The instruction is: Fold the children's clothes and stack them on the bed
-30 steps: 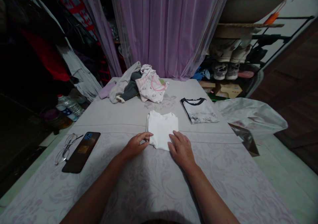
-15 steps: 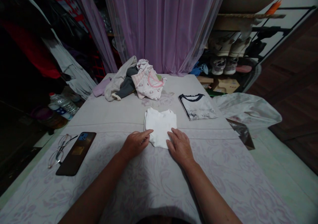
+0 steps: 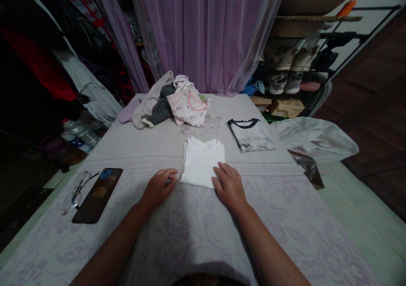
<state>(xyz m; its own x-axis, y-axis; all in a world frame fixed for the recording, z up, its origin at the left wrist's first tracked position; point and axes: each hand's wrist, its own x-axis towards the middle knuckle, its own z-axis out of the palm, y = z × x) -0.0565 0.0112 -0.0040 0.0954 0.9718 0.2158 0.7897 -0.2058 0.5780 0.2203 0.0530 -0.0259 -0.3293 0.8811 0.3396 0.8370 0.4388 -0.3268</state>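
A small folded white shirt [image 3: 203, 161] lies on the bed-like covered surface in front of me, its neckline pointing away. My left hand [image 3: 161, 186] is at the near left corner of the shirt, fingers bent and tips pinched together at that corner. Resting on the shirt's near right edge, my right hand [image 3: 229, 186] has its fingers spread and lying flat. Beyond it to the right sits a folded white shirt with a dark collar [image 3: 252, 134]. A pile of crumpled clothes, with a pink-trimmed printed top [image 3: 189, 108] in front, lies at the far left.
To my left are a phone [image 3: 97, 196] and eyeglasses [image 3: 74, 198]. A purple curtain [image 3: 203, 36] hangs behind the far edge. Plastic bottles [image 3: 80, 133] stand beyond the left edge; a shoe rack with sneakers [image 3: 285, 82] and a plastic bag [image 3: 317, 138] are off the right.
My left hand has moved left and slightly toward me, and the white shirt's near left corner has spread out that way, flatter than before. My right hand has stayed nearly in place.
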